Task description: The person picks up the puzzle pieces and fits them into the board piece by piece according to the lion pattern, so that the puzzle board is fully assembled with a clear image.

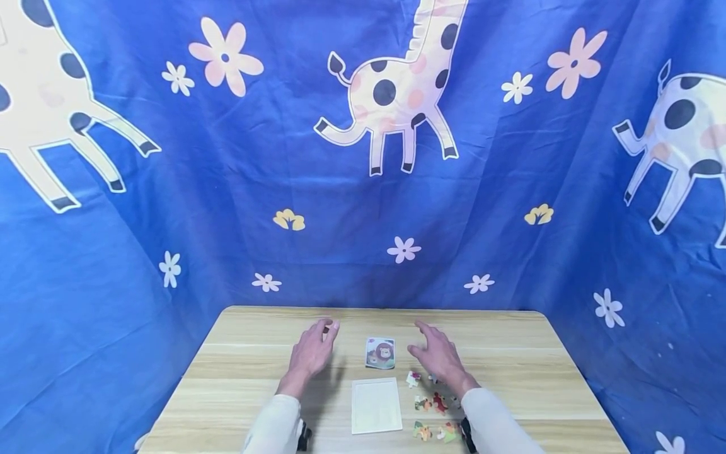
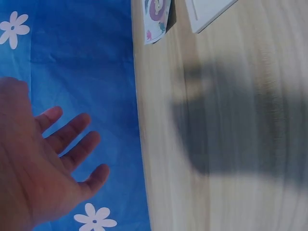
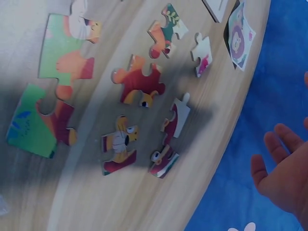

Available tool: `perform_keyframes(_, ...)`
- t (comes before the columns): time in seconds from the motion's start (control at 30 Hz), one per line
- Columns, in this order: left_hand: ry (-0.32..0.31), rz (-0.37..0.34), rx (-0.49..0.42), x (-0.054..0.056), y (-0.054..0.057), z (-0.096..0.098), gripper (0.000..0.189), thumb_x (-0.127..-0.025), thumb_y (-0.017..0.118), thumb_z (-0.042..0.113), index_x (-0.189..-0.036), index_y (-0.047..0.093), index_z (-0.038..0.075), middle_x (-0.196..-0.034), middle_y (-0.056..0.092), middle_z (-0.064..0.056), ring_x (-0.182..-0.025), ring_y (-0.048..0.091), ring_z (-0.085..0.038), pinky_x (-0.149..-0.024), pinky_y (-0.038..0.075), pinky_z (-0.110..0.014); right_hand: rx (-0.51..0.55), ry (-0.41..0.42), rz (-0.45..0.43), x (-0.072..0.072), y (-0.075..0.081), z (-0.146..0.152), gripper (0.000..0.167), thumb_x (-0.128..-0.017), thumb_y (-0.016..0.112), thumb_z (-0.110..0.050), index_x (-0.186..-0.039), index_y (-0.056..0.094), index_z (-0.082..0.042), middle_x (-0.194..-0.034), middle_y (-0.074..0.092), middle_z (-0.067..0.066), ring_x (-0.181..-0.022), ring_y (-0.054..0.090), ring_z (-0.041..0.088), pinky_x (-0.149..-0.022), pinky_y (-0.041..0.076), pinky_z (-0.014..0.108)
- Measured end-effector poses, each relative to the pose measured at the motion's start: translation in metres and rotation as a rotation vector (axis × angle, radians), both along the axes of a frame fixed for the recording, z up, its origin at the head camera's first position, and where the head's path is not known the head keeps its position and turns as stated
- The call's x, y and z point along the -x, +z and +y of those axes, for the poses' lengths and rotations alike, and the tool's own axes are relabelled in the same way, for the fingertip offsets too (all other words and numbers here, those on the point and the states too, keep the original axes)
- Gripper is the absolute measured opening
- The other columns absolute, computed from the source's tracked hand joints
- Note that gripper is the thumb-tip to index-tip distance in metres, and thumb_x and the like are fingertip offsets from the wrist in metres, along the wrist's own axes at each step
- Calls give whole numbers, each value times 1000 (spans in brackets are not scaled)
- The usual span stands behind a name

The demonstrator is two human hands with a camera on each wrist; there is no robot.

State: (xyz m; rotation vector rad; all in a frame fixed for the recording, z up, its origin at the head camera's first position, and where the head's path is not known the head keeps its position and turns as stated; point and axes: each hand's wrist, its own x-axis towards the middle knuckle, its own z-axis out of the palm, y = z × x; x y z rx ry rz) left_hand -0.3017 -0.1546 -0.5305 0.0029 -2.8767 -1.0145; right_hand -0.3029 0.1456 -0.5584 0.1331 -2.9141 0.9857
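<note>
My left hand (image 1: pixel 312 352) hovers over the table, left of a small picture card (image 1: pixel 380 353) showing a lion. Its fingers are spread and relaxed, holding nothing, as the left wrist view also shows. On the card's other side my right hand (image 1: pixel 439 354) is raised too, fingers loosely extended and nothing in them. Below the card lies a white rectangular puzzle frame (image 1: pixel 377 405). Several loose jigsaw pieces lie under and beside the right forearm, among them a red piece (image 3: pixel 139 82), a green one (image 3: pixel 33 120) and a white-and-pink one (image 1: pixel 413 379).
The wooden table (image 1: pixel 227 372) has its far edge against a blue curtain (image 1: pixel 340 265) printed with giraffes and flowers. The curtain also hangs along both sides. In the right wrist view, the puzzle pieces lie apart from the card's slightly curled edge.
</note>
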Motion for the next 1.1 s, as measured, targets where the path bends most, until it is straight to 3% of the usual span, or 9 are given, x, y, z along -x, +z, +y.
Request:
perform_keyframes(0.53, 14, -12, -48, -25, -26, 10, 59, -98, 34, 58, -135, 52, 15, -130, 62, -10, -119, 55, -35, -95, 44, -58, 20, 18, 5, -14, -20, 6, 59, -85, 69, -34, -139, 50, -22, -131, 62, 4, -124, 53, 33, -106, 38, 56)
perform_keyframes(0.73, 15, -32, -65, -33, -36, 13, 52, -100, 39, 52, -133, 53, 15, -129, 63, -11, -112, 58, -32, -92, 47, -55, 20, 30, 0, -19, -25, 7, 58, -84, 68, -35, -138, 51, -21, -129, 63, 3, -121, 55, 32, -102, 42, 56)
perform_keyframes(1.1, 17, -44, -82, -39, -47, 15, 51, -99, 41, 51, -132, 54, 14, -127, 63, -10, -108, 60, -30, -91, 48, -53, 21, 12, -14, -21, -36, 8, 57, -83, 69, -33, -136, 53, -20, -126, 65, 2, -120, 56, 32, -104, 38, 58)
